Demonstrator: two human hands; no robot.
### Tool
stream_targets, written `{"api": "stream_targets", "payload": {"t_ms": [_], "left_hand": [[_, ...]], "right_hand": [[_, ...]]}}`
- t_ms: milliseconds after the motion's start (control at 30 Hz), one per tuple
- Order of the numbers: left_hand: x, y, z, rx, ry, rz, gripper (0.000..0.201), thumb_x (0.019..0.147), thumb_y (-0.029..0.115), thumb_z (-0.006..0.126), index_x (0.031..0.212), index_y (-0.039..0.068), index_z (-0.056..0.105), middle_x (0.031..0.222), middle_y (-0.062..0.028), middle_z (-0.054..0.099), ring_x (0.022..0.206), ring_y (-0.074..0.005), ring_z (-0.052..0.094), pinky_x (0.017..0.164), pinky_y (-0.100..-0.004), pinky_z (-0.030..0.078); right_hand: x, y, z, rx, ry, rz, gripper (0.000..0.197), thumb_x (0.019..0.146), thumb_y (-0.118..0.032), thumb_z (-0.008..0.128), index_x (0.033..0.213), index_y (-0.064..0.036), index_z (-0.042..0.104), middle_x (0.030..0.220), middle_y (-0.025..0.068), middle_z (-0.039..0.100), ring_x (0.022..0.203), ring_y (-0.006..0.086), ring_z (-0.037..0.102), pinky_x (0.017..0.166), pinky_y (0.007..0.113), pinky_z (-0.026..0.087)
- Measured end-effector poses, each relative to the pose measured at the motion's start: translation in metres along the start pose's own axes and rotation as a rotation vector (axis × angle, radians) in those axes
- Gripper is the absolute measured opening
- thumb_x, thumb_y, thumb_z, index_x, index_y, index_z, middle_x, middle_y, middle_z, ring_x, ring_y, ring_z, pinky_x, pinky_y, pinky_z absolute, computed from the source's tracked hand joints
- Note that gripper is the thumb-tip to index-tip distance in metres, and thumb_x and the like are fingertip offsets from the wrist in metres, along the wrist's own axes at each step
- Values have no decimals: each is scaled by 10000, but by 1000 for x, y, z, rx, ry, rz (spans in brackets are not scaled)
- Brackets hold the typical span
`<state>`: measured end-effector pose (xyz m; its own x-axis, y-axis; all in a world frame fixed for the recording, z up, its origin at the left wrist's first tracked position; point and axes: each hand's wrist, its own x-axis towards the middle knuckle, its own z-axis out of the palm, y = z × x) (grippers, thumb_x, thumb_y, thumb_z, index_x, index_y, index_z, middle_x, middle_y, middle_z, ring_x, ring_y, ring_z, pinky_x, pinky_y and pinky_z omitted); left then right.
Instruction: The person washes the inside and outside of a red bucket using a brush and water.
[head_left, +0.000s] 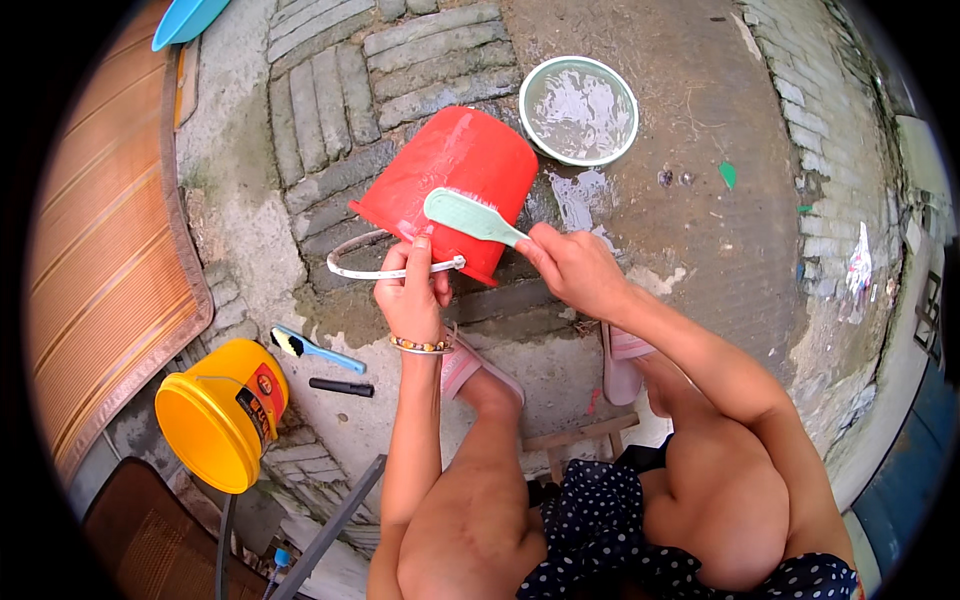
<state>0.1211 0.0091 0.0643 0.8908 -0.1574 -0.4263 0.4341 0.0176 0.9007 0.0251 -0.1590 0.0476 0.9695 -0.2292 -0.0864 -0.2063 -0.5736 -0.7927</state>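
Observation:
A red plastic bucket (452,175) lies tipped on its side on the wet stone ground, its bottom pointing away from me. My left hand (411,290) grips the bucket's rim and its white wire handle (350,268) at the near edge. My right hand (572,268) holds a pale green scrubbing brush (468,216) by its handle, with the brush head pressed flat on the bucket's wet side. A beaded bracelet sits on my left wrist.
A pale green basin (579,109) of water stands beyond the bucket. To the left lie a yellow bucket (222,412) on its side, a small blue brush (315,348) and a black stick (341,387). A striped mat (105,240) covers the left. My feet wear pink slippers (462,362).

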Motion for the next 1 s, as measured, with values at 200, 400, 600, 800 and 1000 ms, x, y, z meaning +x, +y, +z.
{"api": "stream_targets", "payload": {"t_ms": [200, 400, 600, 800, 1000], "left_hand": [[-2, -2, -3, 123, -12, 25, 260, 899, 189, 563, 670, 83, 499, 475, 10, 472, 358, -42, 372, 333, -193, 263], [2, 1, 1, 120, -7, 19, 261, 900, 194, 563, 673, 77, 509, 475, 14, 466, 363, -38, 368, 334, -195, 256], [2, 3, -10, 131, 4, 38, 225, 898, 195, 561, 715, 76, 511, 500, 19, 457, 369, -38, 343, 347, -192, 226], [4, -5, -5, 109, -49, 36, 241, 895, 180, 572, 688, 69, 518, 505, 22, 475, 406, -32, 383, 372, -193, 264], [-23, -15, 11, 221, -62, 129, 216, 886, 171, 586, 708, 75, 509, 544, 22, 500, 440, -33, 417, 401, -184, 298]], "right_hand": [[11, 28, -23, 48, 122, 176, 255, 912, -234, 517, 766, -26, 497, 546, 189, 534, 537, 405, 541, 461, 475, 397], [9, 40, -2, -25, 133, 34, 256, 910, -233, 524, 758, -31, 483, 534, 203, 512, 518, 414, 530, 452, 477, 396], [-6, 10, -1, 55, 41, -44, 268, 912, -228, 527, 744, -27, 472, 545, 193, 516, 512, 402, 528, 440, 463, 388], [25, 61, -36, -83, 228, 214, 301, 928, -248, 483, 763, -3, 539, 612, 233, 553, 603, 435, 551, 511, 478, 410], [50, 99, -71, -104, 114, 498, 387, 919, -245, 450, 693, 44, 570, 661, 243, 568, 704, 418, 584, 618, 475, 424]]}}
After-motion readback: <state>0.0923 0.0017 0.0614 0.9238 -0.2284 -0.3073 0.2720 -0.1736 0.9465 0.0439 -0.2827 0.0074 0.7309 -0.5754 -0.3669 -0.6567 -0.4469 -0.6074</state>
